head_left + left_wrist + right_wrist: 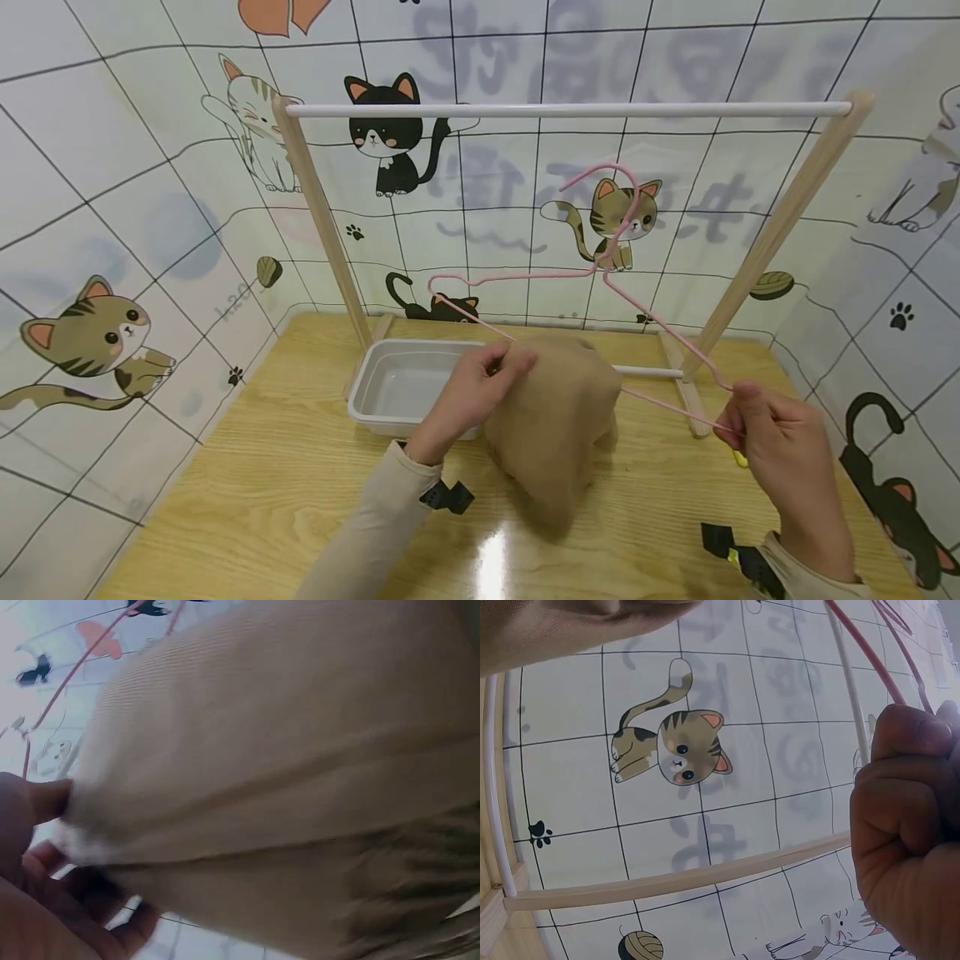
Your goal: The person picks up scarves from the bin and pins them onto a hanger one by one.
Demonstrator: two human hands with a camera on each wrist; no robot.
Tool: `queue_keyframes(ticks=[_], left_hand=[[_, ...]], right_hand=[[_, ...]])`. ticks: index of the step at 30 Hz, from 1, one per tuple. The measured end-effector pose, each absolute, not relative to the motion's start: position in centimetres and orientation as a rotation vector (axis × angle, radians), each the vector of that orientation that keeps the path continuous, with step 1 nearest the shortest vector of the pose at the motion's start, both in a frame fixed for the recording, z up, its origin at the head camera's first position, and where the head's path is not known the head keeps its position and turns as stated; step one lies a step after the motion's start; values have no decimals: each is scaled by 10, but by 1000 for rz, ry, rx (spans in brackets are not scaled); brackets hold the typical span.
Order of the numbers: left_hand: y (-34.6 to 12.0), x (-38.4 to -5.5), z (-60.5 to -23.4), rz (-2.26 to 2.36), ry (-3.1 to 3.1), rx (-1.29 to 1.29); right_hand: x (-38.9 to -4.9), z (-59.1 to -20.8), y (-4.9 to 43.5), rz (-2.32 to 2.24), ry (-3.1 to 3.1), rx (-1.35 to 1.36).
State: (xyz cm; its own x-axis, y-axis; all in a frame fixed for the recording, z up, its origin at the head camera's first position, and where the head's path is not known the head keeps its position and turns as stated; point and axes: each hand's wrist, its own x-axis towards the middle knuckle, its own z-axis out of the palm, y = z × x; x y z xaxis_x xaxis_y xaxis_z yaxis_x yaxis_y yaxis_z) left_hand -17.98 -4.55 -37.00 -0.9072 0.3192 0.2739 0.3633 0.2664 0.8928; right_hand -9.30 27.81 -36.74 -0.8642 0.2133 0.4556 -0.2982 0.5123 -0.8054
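A pink wire hanger (525,276) is held up in front of the rack, its hook at the top. My right hand (783,437) grips its right corner; in the right wrist view the fingers of that hand (915,787) are curled tightly round the pink wire (870,656). Tan-brown cloth (551,417) hangs in folds over the hanger's lower bar and covers part of it. At the cloth's upper left, my left hand (476,387) pinches an edge. The left wrist view shows fine ribbing and gathered folds on the cloth (285,765).
Behind the hands stands a wooden rack (780,225) with a white top rod (570,110). A white plastic basin (375,423) sits on the wooden table (247,483), left of the cloth. A small yellow object (740,458) lies by my right hand. Cat-patterned cloth walls surround the table.
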Motion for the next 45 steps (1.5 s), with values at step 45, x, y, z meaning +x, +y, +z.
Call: queue_keyframes(ticks=[45], left_hand=[[-68, -169, -353, -801, -2409, -579]], right_hand=[[-90, -365, 268, 1286, -2309, 172]])
